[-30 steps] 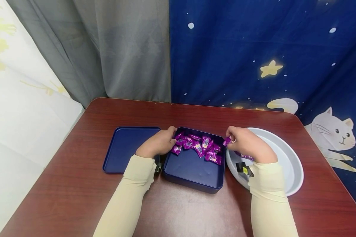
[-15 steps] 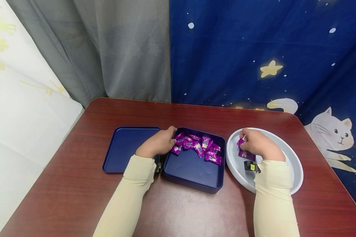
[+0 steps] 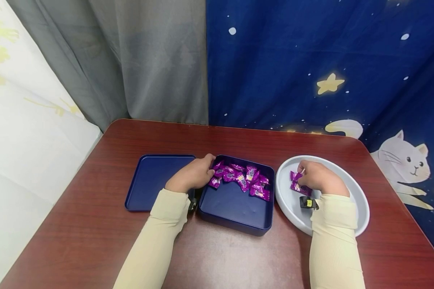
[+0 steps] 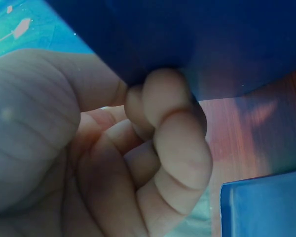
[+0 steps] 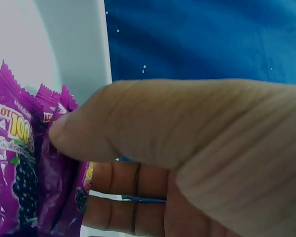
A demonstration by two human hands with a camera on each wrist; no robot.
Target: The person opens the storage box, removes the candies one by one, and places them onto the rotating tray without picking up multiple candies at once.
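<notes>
My left hand (image 3: 192, 175) grips the left wall of a dark blue box (image 3: 235, 206), its fingers near the far corner. In the left wrist view the curled fingers (image 4: 180, 143) press against the box's blue side. Several purple wrapped candies (image 3: 251, 174) lie along the back half of the box. To the right, my right hand (image 3: 322, 178) is over a round white tray (image 3: 287, 206). Its thumb (image 5: 103, 126) and fingers pinch a grape candy (image 5: 56, 182) among the purple packets there. A black wrist camera hides part of the tray.
A flat dark blue lid (image 3: 157, 172) lies left of the box, partly behind the left hand. The reddish-brown wooden table (image 3: 224, 261) carries everything. Grey and blue curtains hang behind its far edge.
My right hand has moved right from beside the box's right rim, with a candy in its fingers, back over the packets on the tray. The left hand and box have stayed in place.
</notes>
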